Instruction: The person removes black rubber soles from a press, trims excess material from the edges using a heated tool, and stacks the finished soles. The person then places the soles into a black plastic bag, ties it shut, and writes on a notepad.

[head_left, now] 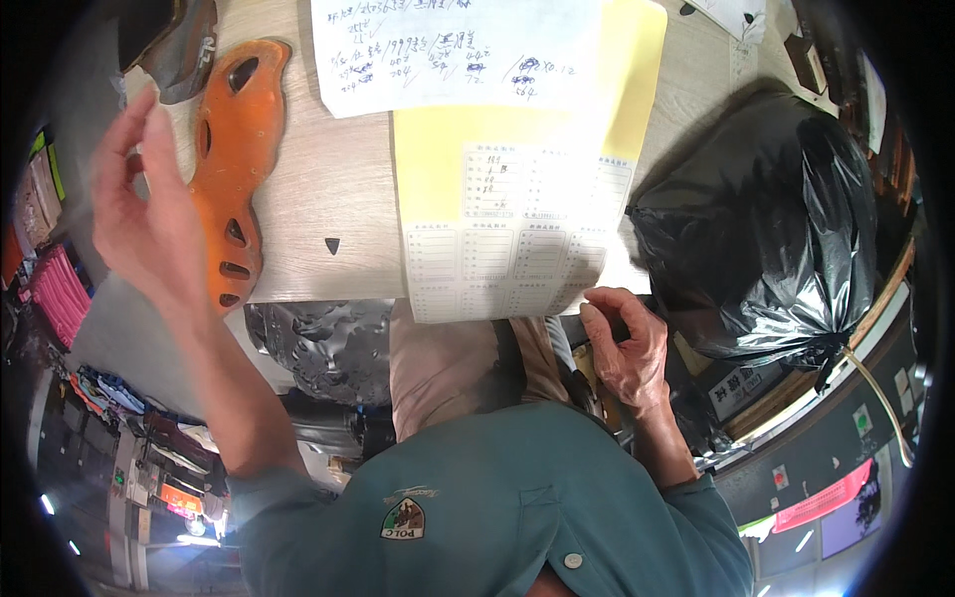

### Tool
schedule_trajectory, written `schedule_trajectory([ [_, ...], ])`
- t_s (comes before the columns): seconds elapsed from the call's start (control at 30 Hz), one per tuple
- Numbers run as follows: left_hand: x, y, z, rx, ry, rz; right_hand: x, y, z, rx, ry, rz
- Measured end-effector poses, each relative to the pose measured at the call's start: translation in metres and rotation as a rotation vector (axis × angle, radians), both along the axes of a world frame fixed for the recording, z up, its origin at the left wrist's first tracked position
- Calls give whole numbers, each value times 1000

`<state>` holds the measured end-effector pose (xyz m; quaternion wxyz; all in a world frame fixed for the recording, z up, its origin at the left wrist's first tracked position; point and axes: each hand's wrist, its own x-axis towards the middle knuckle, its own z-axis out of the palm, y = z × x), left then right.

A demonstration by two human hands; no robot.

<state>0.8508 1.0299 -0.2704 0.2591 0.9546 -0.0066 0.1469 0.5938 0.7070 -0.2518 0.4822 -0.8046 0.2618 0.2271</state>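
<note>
A sheet of white labels on yellow backing [487, 254] lies on the table, its lower end reaching past the near edge. Several labels are gone from its upper part, where bare yellow shows. My right hand [630, 343] is at the sheet's lower right corner, thumb and forefinger closed together on it. To the left, my slightly blurred left hand [149, 199] is raised beside an orange, wavy plate with cut-out holes [236, 159]. Its thumb and fingertips meet near a small pale piece [139, 82], too unclear to name. A handwritten white paper [428, 60] overlaps the sheet's top.
A full, knotted black plastic bag [761, 229] stands at the right of the table. On the tabletop [308, 189] lies a small black triangular piece [332, 245]. Dark, glossy plastic [323, 348] is below the near edge, left of my legs. A dark object [164, 45] sits at the far left.
</note>
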Motion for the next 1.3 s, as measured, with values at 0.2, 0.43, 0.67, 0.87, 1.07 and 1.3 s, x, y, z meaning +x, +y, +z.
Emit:
schedule_trajectory([
  [0.2, 48, 41, -16, -248, -42, 15, 12, 11, -4, 7, -49, 4],
  [0.43, 78, 61, -18, -255, 84, 72, 29, 17, -8, 16, -105, 2],
  [0.67, 96, 43, -3, -210, 20, 38, 34, 23, -5, 33, -48, -31],
  [0.87, 117, 2, 21, -213, -8, -74, 44, 23, -10, 52, -155, -22],
  [1.07, 196, -49, 36, -135, -158, -341, 43, 19, -25, 6, -245, -2],
  [1.3, 305, -92, 8, -39, 355, -189, 42, 20, -56, 44, -227, -157],
])
